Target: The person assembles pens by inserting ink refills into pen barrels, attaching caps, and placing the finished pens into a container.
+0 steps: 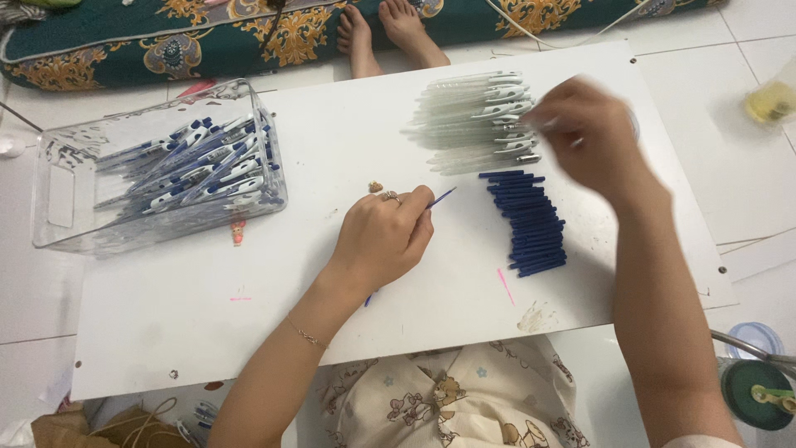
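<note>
The white board (398, 299) lies across the person's lap, its near edge toward the body and its far edge toward a patterned mattress (207, 41). Open room lies along the near edge and in the near-left corner; the middle strip between the clear bin (58, 199) and the two piles is also bare.

The left hand (383, 236) rests near the board's centre, fingers pressed together around a thin blue refill (441, 197). The refill's long axis runs diagonally, its exposed tip pointing toward the far-right corner; its lower end shows just below the wrist, and the middle is hidden by the palm.

The right hand (593, 137) is blurred over the right end of the pile of clear pen barrels (473, 124) at the far edge. Whether it pinches a barrel cannot be told.

The barrels and the blue caps (531, 222) beside them lie lengthwise left to right. Assembled pens (199, 174) in the bin slant diagonally.
</note>
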